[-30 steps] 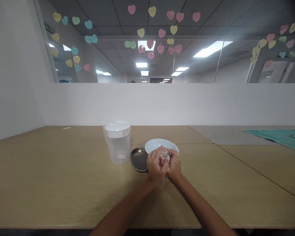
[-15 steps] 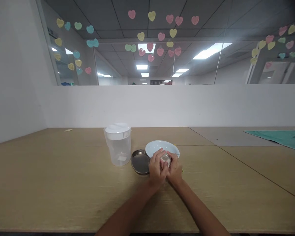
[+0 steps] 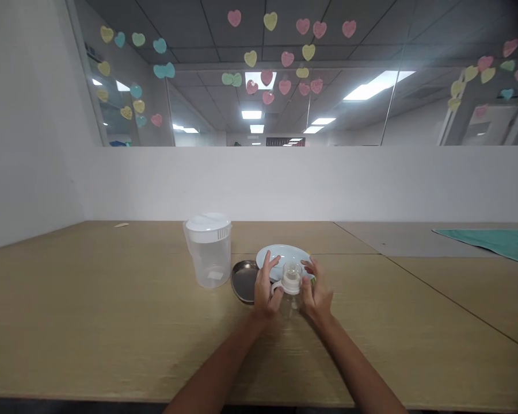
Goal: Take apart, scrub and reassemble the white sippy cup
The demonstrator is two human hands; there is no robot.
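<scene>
Between my two hands a baby bottle [image 3: 292,282] stands upright on the table, with a clear domed cap, a white collar and a white side handle. My left hand [image 3: 265,287] is at its left by the handle, fingers spread and pointing up. To the right of the bottle my right hand [image 3: 318,292] is also open, with its thumb close to the collar. Whether either thumb touches the bottle I cannot tell. Just behind lies a pale blue oval plate [image 3: 280,251], partly covered by the hands and bottle.
Left of my hands sits a round dark metal tin [image 3: 244,282]. A clear plastic pitcher [image 3: 209,259] with a white lid stands beside it. Toward the far right lies a green cloth [image 3: 496,244]. A small flat pale piece [image 3: 121,225] rests at the back left.
My hands were closed together around the bottle's top. They have since parted to either side with fingers spread, and the bottle's cap and handle now show. The camera view has shifted slightly.
</scene>
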